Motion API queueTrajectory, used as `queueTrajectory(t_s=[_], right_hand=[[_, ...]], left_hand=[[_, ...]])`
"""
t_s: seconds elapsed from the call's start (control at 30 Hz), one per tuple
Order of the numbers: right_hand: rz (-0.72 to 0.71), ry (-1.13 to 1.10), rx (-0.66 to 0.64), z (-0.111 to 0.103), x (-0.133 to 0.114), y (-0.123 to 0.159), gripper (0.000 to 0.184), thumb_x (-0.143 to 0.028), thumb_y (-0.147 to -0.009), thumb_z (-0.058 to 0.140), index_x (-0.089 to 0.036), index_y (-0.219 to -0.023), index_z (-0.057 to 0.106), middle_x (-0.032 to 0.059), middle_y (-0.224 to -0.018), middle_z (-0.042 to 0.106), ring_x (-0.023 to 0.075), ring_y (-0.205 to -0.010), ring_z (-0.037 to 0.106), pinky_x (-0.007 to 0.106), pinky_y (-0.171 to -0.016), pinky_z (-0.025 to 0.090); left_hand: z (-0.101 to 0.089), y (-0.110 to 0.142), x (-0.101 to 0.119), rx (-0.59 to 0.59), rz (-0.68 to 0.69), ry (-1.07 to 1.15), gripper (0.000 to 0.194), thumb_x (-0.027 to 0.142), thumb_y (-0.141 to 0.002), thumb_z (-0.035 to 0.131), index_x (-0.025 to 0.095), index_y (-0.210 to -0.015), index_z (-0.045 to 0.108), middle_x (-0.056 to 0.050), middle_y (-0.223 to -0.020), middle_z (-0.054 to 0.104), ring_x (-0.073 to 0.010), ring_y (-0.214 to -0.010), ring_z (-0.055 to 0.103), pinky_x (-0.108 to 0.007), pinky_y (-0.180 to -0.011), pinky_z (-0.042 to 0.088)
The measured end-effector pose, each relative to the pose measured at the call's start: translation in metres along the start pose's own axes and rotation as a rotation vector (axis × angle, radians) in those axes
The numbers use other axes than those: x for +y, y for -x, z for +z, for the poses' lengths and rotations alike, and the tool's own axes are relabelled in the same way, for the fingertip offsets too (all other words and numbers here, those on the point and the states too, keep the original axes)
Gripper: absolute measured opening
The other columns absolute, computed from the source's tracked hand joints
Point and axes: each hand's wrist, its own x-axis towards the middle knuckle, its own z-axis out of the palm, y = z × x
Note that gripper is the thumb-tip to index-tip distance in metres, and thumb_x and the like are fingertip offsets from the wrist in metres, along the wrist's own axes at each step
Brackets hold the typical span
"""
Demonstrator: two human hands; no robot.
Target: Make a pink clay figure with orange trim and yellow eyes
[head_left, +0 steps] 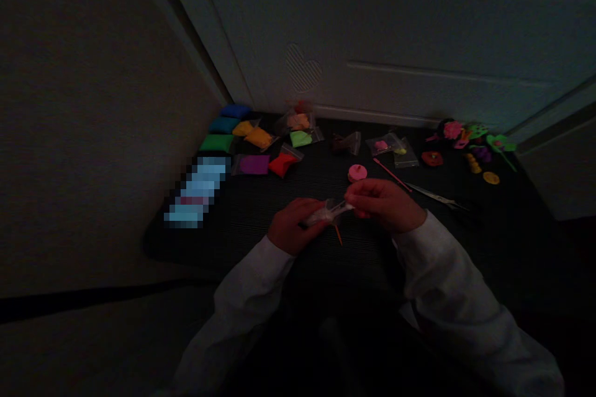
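Observation:
My left hand (295, 223) is closed round a small clear plastic bag (320, 216) with something whitish in it. At the bag's other end, the fingers of my right hand (385, 203) pinch its edge, so it stretches between both hands. A thin orange stick (339, 236) lies just below the bag. Right behind my right hand sits a round pink clay piece (357, 172) with a small knob on top. A pink modelling tool (392, 175) and a pair of scissors (435, 196) lie to the right of it. Dim light hides fine detail.
Colored clay packets, among them purple (254, 165), red (281, 164) and green (216, 143), lie on the dark table (223, 242). A blurred-out phone-like screen (199, 189) is at left. Clay flowers (500, 143) stand at far right. A white panel (400, 31) rises behind.

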Motion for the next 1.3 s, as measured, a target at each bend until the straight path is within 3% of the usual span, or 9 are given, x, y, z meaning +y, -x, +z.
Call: queueTrajectory(t_s=[0.07,0.13,0.37,0.5,0.8,0.9,1.0,1.17,1.3], right_hand=[[0.005,-0.183,0.083,-0.003,0.0,0.0,0.017,-0.032,-0.073,0.055,-0.018,-0.083,0.055,-0.0039,-0.062,0.051,0.0054,-0.05,0.046,0.019,-0.046,0.035],[0.0,-0.187,0.08,-0.002,0.0,0.0,0.019,-0.031,-0.072,0.057,-0.019,-0.086,0.055,-0.003,-0.067,0.053,0.0065,-0.055,0.048,0.021,-0.051,0.038],[-0.185,0.485,0.008,0.012,0.002,-0.002,0.023,-0.031,-0.072,0.056,-0.019,-0.091,0.06,0.0028,-0.084,0.058,0.0118,-0.071,0.053,0.026,-0.065,0.041],[-0.226,0.528,0.017,0.018,0.004,-0.003,0.017,-0.027,-0.074,0.054,-0.019,-0.087,0.062,0.0035,-0.085,0.061,0.013,-0.076,0.054,0.027,-0.07,0.04],[-0.12,0.293,0.027,0.013,0.002,0.0,0.018,-0.034,-0.074,0.052,-0.017,-0.078,0.059,-0.0006,-0.067,0.059,0.0091,-0.058,0.051,0.022,-0.054,0.04],[-0.128,-0.085,0.205,-0.002,-0.004,0.005,0.018,-0.038,-0.071,0.054,-0.02,-0.074,0.054,-0.0006,-0.068,0.057,0.0069,-0.049,0.045,0.022,-0.045,0.036],[-0.159,-0.342,0.358,-0.015,-0.01,0.011,0.019,-0.041,-0.069,0.054,-0.024,-0.079,0.054,0.0024,-0.086,0.06,0.0088,-0.058,0.052,0.023,-0.048,0.04],[-0.073,-0.445,0.216,-0.017,-0.008,0.01,0.037,-0.027,-0.062,0.065,-0.027,-0.098,0.056,0.0009,-0.098,0.06,0.0137,-0.087,0.058,0.029,-0.073,0.048],[0.029,-0.37,0.1,-0.01,0.001,0.003,0.03,-0.023,-0.062,0.066,-0.022,-0.092,0.06,0.0017,-0.09,0.064,0.0128,-0.078,0.061,0.028,-0.069,0.05]], left_hand=[[-0.001,0.0,0.0,-0.002,-0.007,0.006,0.032,0.03,-0.07,0.058,0.017,-0.099,0.058,-0.007,-0.095,0.063,-0.0149,-0.083,0.059,-0.027,-0.072,0.05],[-0.002,0.0,0.0,0.013,-0.012,0.006,0.032,0.03,-0.07,0.059,0.017,-0.099,0.058,-0.007,-0.095,0.063,-0.0152,-0.083,0.059,-0.027,-0.073,0.049],[0.001,0.0,-0.002,0.039,0.005,0.017,0.031,0.029,-0.068,0.061,0.017,-0.097,0.059,-0.007,-0.093,0.063,-0.0153,-0.083,0.059,-0.028,-0.073,0.05],[0.003,-0.001,-0.001,0.049,-0.003,0.012,0.03,0.03,-0.068,0.061,0.017,-0.094,0.06,-0.007,-0.091,0.064,-0.0158,-0.083,0.059,-0.029,-0.073,0.05],[0.0,0.001,-0.003,0.028,-0.009,0.002,0.032,0.029,-0.067,0.061,0.018,-0.097,0.059,-0.007,-0.092,0.063,-0.0166,-0.082,0.059,-0.029,-0.072,0.05],[0.0,0.001,-0.003,0.038,-0.049,-0.046,0.032,0.029,-0.067,0.06,0.018,-0.098,0.059,-0.007,-0.095,0.062,-0.0166,-0.083,0.059,-0.029,-0.073,0.05],[-0.001,0.001,-0.004,0.085,-0.101,-0.051,0.033,0.031,-0.067,0.06,0.018,-0.097,0.059,-0.006,-0.094,0.062,-0.0157,-0.082,0.059,-0.028,-0.072,0.05],[-0.01,0.0,-0.015,0.242,-0.351,0.032,0.034,0.035,-0.064,0.063,0.019,-0.094,0.061,-0.004,-0.094,0.063,-0.0162,-0.082,0.059,-0.028,-0.073,0.049],[-0.014,0.0,-0.028,0.457,-0.624,0.341,0.038,0.036,-0.057,0.067,0.016,-0.09,0.063,-0.004,-0.086,0.066,-0.0172,-0.076,0.061,-0.029,-0.067,0.049]])
